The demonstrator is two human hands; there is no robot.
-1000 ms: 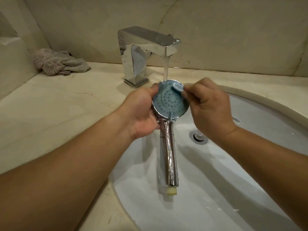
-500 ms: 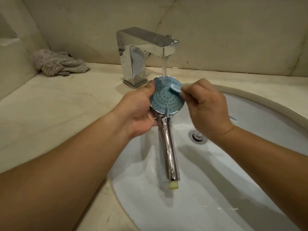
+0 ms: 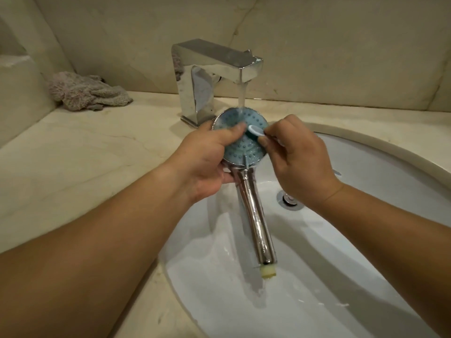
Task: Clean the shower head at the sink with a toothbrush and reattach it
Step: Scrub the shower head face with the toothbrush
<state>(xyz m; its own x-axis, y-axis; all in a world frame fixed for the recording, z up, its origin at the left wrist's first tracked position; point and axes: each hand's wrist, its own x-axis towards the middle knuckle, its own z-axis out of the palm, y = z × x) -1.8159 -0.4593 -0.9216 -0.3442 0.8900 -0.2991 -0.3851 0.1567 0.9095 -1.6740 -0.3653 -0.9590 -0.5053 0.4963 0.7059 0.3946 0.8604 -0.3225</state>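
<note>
Your right hand (image 3: 302, 164) pinched the toothbrush (image 3: 256, 131) onto the blue face of the shower head (image 3: 240, 140) at frame centre. Your left hand (image 3: 207, 157) gripped its rim, thumb on the face, tilting it under the tap (image 3: 214, 69) so water rinsed into the sink (image 3: 366, 147).

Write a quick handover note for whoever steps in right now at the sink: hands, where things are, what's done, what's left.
Left hand grips the shower head at its neck, thumb on the blue face, over the sink.
Right hand pinches the toothbrush, bristles on the face.
Faucet is running; water hits the face's top edge.
Done: head detached, scrubbing under way.
Left: finish scrubbing, rinse, shut off the water, reattach.
A towel lies on the counter, back left.
</note>
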